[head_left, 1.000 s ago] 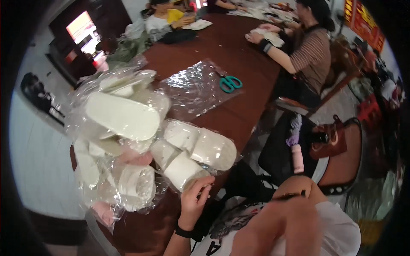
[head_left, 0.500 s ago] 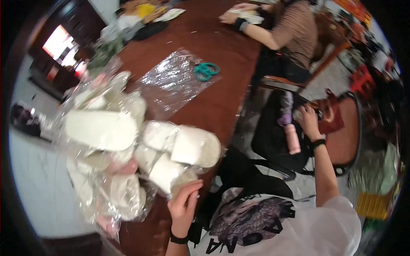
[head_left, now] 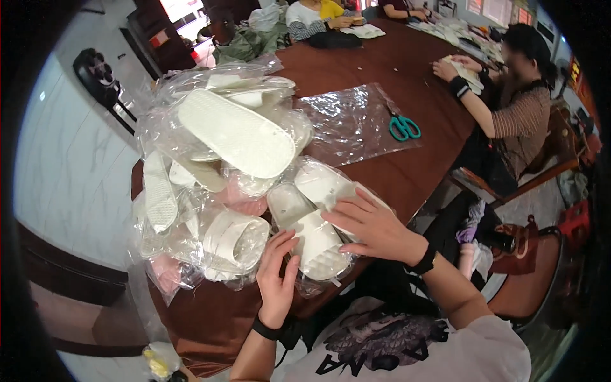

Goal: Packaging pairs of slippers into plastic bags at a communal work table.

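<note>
On the brown table lies a pile of white slippers (head_left: 235, 132), most of them in clear plastic bags. At the pile's near right edge sits a bagged pair of white slippers (head_left: 313, 239). My right hand (head_left: 375, 223) lies over this pair from the right, with its fingers spread. My left hand (head_left: 277, 274) is at the pair's left side, its fingers stretched out and holding nothing. Another bagged white slipper (head_left: 237, 239) rests just left of my left hand. A pink slipper (head_left: 245, 197) shows partly under the plastic.
A flat clear plastic bag (head_left: 344, 124) lies beyond the pile, with teal-handled scissors (head_left: 404, 128) on its right end. Across the right edge sits a person in a striped top (head_left: 522, 121); others sit at the far end. A chair (head_left: 525, 280) with bags stands at my right.
My right hand has left the bags on the chair and come over to the slipper pair. The view has turned left. My left hand remains close beside the pair.
</note>
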A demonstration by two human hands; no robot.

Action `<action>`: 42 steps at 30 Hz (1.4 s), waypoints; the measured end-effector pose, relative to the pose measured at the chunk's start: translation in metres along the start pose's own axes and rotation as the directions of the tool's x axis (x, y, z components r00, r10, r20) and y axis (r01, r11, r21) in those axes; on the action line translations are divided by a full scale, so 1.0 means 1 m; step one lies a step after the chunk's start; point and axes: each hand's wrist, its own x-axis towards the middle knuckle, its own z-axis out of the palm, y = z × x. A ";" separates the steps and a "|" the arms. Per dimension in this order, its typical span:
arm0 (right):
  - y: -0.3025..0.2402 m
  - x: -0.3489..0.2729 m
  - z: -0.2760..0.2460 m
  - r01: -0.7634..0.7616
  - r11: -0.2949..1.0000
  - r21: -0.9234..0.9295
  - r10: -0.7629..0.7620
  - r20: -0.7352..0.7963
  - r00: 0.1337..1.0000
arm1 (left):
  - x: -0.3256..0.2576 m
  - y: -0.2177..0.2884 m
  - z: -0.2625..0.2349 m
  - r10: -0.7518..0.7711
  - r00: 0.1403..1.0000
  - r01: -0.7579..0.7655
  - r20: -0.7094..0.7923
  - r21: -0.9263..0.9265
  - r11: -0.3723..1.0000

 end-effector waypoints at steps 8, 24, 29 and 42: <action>-0.016 -0.027 -0.007 -0.319 0.940 -0.118 0.289 -0.220 0.932 | -0.006 0.001 -0.009 -0.056 0.997 0.054 -0.045 -0.056 0.997; 0.008 -0.029 -0.058 -0.500 0.862 0.085 0.507 -0.177 0.844 | -0.009 -0.011 0.007 0.002 0.967 -0.053 0.254 0.193 0.980; 0.022 -0.058 -0.060 -0.648 0.757 0.085 0.620 -0.405 0.672 | 0.001 -0.021 0.006 -0.081 0.943 0.058 0.324 0.080 0.995; 0.034 -0.078 -0.043 -0.711 0.590 0.382 0.795 -0.122 0.594 | 0.006 -0.037 0.019 -0.263 0.963 0.269 0.057 -0.214 0.939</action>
